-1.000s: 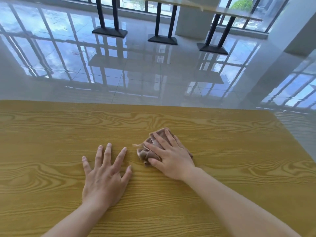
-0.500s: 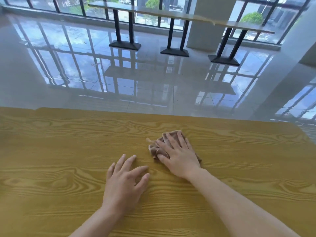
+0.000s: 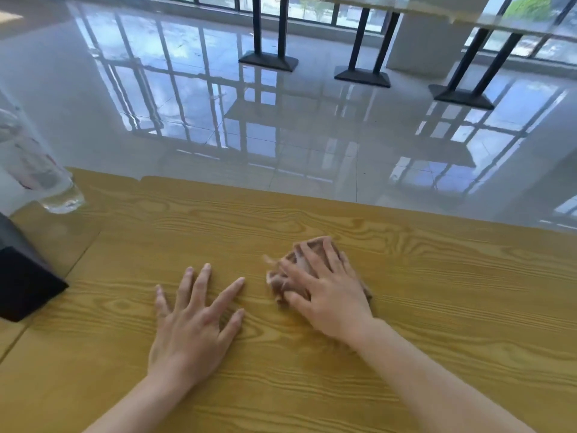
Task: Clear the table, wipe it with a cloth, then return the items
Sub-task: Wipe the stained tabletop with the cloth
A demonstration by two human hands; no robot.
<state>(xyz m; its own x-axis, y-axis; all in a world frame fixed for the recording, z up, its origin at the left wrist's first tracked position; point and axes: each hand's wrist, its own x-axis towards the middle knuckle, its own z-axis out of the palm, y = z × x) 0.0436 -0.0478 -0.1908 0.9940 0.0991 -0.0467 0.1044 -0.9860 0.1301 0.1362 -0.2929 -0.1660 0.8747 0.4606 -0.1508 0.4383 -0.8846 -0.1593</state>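
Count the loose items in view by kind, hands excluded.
Crumpled brown cloth, under the right hand: 1
Clear plastic bottle, far left: 1
Black box-shaped object, left edge, partly cut off: 1
Total: 3

The cloth (image 3: 313, 245) lies on the surface (image 3: 437, 307), right of middle, under the right hand (image 3: 327, 295). The left hand (image 3: 193, 326) rests on the surface just left of the cloth, apart from it. At the far left stands a bottle (image 3: 37, 170), with a box (image 3: 22, 282) nearer. The floor (image 3: 281, 135) lies beyond the far edge.
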